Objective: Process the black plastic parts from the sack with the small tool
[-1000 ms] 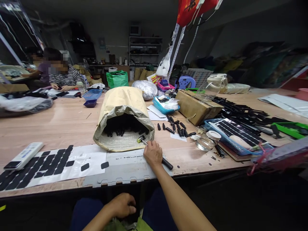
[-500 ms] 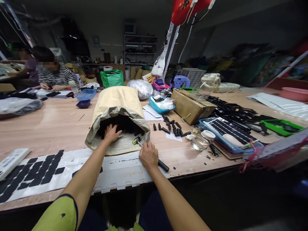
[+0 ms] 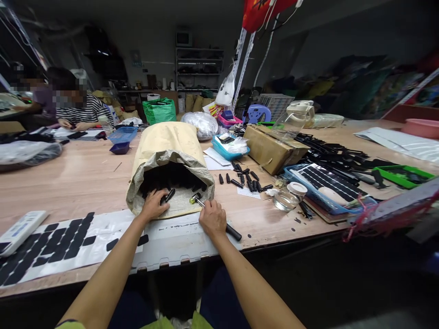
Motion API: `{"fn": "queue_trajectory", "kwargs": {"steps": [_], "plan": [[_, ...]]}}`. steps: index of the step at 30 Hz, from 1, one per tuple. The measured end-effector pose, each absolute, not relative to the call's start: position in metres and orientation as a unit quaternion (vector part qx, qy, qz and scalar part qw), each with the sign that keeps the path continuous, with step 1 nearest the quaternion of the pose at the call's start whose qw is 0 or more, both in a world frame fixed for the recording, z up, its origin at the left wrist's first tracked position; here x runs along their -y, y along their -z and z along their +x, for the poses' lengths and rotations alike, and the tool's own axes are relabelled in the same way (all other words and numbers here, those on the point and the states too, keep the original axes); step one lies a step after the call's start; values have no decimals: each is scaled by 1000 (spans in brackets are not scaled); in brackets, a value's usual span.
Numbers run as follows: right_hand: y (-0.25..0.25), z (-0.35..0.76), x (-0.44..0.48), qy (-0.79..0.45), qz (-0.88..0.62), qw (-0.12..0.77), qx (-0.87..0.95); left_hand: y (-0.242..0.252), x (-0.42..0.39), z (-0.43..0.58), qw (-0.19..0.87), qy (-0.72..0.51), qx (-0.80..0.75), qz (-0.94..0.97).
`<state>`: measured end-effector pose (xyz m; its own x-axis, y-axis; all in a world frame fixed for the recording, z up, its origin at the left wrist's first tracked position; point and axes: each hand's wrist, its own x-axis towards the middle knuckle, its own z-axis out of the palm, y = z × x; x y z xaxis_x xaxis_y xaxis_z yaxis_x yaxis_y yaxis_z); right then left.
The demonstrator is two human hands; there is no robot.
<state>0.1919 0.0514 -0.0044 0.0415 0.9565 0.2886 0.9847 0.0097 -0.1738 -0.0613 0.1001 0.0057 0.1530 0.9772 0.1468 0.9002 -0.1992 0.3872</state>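
A tan woven sack [image 3: 173, 137] lies on its side on the table, its grey-lined mouth towards me, with black items in the dark inside. My left hand [image 3: 153, 205] is in the lower left of the mouth, fingers curled. Between its thumb and fingertips shows a small black tapered handle [image 3: 170, 195]. My right hand [image 3: 212, 219] is wrapped round a small hammer [image 3: 233, 232] with a metal shaft, black grip and yellow-and-black head. That head rests at the sack's lower right lip. Several similar black handles [image 3: 252, 183] lie to the right of the sack.
A white sheet with black patches [image 3: 99, 233] lies front left beside a white box [image 3: 22, 230]. On the right are a cardboard box [image 3: 270, 148], a lidded jar [image 3: 290, 198], a blue basket [image 3: 291, 176] and black strips. Two people sit far left.
My left hand has drawn back from inside the sack towards its mouth, and a black handle now shows at its fingers. The right hand keeps its hold on the hammer.
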Motion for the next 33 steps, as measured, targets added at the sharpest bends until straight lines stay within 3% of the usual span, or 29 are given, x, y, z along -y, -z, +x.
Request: {"fn": "queue_trajectory", "kwargs": {"steps": [11,17,21,26,33], "plan": [[6,192,-51,51,-702,164,691,-10,-54,-53,48,-316,-641,698],[5,192,-50,52,-701,167,692,-18,-14,-12,212,-367,-502,754],[5,192,-50,54,-700,167,692,-6,-2,6,262,-336,-521,739],[6,192,-50,59,-700,164,692,-2,-4,4,234,-308,-532,753],[7,192,-49,54,-699,169,693,8,0,-3,128,-375,-621,676]]}}
